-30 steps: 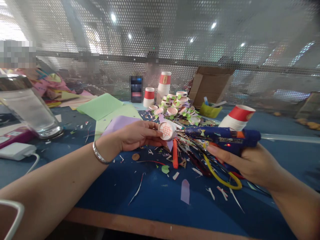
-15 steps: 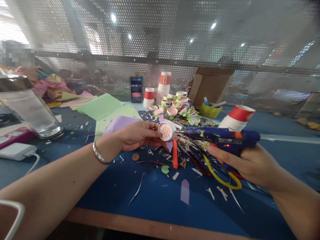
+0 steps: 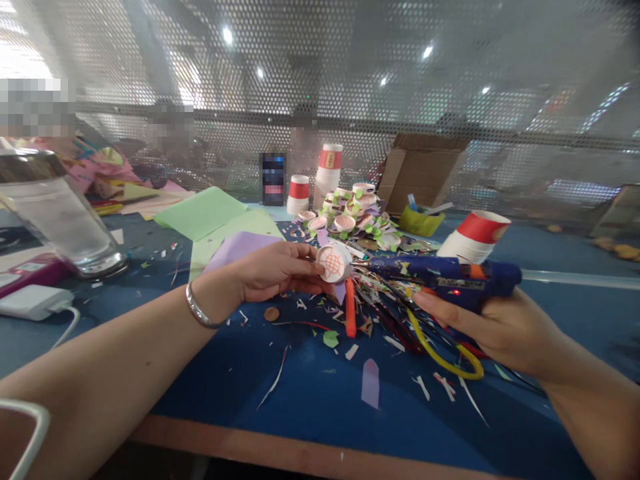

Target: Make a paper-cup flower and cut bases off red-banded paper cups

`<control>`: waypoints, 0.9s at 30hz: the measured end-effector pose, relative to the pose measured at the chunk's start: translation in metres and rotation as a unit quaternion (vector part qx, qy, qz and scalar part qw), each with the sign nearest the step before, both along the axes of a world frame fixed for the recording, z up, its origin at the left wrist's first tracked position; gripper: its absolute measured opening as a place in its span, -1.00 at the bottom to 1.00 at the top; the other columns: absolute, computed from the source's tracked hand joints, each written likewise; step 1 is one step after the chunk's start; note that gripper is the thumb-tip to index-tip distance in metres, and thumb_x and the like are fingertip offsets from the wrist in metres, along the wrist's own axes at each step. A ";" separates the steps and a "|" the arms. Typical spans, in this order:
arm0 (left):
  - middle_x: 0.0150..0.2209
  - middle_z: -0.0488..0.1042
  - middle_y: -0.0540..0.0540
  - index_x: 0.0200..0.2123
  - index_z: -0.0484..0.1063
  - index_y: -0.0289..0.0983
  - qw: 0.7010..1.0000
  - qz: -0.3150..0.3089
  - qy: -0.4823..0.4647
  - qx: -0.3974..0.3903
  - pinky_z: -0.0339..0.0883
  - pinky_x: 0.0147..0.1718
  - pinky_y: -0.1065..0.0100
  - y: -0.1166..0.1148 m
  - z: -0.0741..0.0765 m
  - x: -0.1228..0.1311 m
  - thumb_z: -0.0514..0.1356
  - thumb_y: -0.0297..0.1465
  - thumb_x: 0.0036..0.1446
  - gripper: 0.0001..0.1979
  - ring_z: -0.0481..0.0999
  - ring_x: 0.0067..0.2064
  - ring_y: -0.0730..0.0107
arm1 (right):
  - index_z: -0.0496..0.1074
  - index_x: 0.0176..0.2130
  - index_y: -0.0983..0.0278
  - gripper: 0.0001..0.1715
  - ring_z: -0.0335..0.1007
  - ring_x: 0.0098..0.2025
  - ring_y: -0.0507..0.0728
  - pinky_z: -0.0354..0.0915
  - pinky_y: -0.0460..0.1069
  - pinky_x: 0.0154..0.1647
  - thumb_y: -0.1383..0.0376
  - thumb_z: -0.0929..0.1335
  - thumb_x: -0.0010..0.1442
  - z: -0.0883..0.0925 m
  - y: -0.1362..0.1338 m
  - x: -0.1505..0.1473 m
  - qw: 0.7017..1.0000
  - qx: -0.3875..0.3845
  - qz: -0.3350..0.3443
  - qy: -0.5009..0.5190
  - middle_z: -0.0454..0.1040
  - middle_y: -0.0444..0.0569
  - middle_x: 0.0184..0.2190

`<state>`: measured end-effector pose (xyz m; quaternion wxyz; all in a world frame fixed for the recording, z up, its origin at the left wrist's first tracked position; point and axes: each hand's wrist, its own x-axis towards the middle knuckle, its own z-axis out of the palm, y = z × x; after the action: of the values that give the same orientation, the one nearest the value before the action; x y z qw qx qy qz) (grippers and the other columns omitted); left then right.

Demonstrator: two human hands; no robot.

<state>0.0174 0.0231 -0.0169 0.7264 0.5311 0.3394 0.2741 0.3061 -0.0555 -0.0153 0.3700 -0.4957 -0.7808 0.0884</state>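
My left hand (image 3: 273, 271) pinches a small white cup bottom (image 3: 334, 261) with a red globe print, held above the blue table (image 3: 310, 387). A purple paper piece hangs under it. My right hand (image 3: 493, 327) grips a blue glue gun (image 3: 445, 275) whose red light is on. Its nozzle touches the right edge of the cup bottom. An orange marker (image 3: 351, 308) lies on the table just below the cup bottom.
Behind stands a pile of decorated cup bottoms (image 3: 356, 217) with red-and-white paper cups (image 3: 327, 167). A tipped stack of cups (image 3: 474, 237) lies right. A glass jar (image 3: 55, 210) and charger (image 3: 33, 301) are left. Yellow-handled scissors (image 3: 440, 350) and paper scraps litter the middle. Other people sit beyond the mesh.
The glue gun's nozzle has slid a little left onto the cup bottom's edge. My left hand has barely moved.
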 end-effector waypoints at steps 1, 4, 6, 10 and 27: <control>-0.34 0.64 -0.08 -0.31 0.50 -0.34 1.000 0.001 0.000 0.000 0.49 -0.17 0.41 0.000 0.000 0.000 0.46 -0.49 0.04 -0.79 0.67 -0.27 0.40 | 0.61 -0.38 0.15 -0.65 0.47 -0.51 0.18 0.58 0.12 -0.32 -0.03 0.39 0.17 0.000 0.000 0.000 1.000 0.002 0.000 -0.001 0.59 -0.11 -0.51; -0.35 0.63 -0.07 -0.33 0.49 -0.34 1.000 0.003 0.000 0.000 0.49 -0.16 0.41 0.000 0.000 0.000 0.46 -0.49 0.04 -0.80 0.67 -0.27 0.40 | 0.60 -0.38 0.16 -0.65 0.45 -0.53 0.17 0.57 0.12 -0.34 -0.02 0.39 0.18 0.000 0.000 0.000 1.000 0.003 0.006 -0.005 0.61 -0.10 -0.53; -0.35 0.64 -0.08 -0.32 0.49 -0.34 1.000 0.003 0.001 0.000 0.49 -0.17 0.41 0.000 0.000 0.000 0.45 -0.50 0.06 -0.81 0.67 -0.27 0.40 | 0.60 -0.39 0.15 -0.65 0.45 -0.54 0.17 0.57 0.12 -0.34 -0.02 0.39 0.18 0.001 0.000 0.000 1.000 0.005 0.008 -0.005 0.60 -0.10 -0.55; -0.32 0.64 -0.11 -0.29 0.50 -0.35 1.000 0.007 0.009 -0.002 0.49 -0.18 0.42 0.000 0.001 -0.001 0.40 -0.52 0.12 -0.87 0.68 -0.25 0.40 | 0.59 -0.40 0.14 -0.65 0.43 -0.55 0.15 0.59 0.13 -0.25 -0.02 0.38 0.19 0.001 0.000 0.000 1.000 0.011 0.007 -0.015 0.58 -0.13 -0.54; -0.32 0.63 -0.12 -0.23 0.50 -0.36 0.998 0.023 0.003 0.052 0.54 -0.18 0.38 -0.001 0.002 -0.001 0.32 -0.54 0.19 -0.92 0.67 -0.31 0.41 | 0.52 -0.43 0.20 -0.49 0.50 -0.39 0.26 0.46 0.18 -0.22 -0.17 0.37 0.12 0.003 0.011 0.005 0.986 -0.145 -0.077 -0.006 0.57 0.01 -0.51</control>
<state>0.0163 0.0217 -0.0146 0.6906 0.5607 0.3391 0.3062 0.3111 -0.0441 -0.0128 0.2951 -0.6030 -0.7216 0.1691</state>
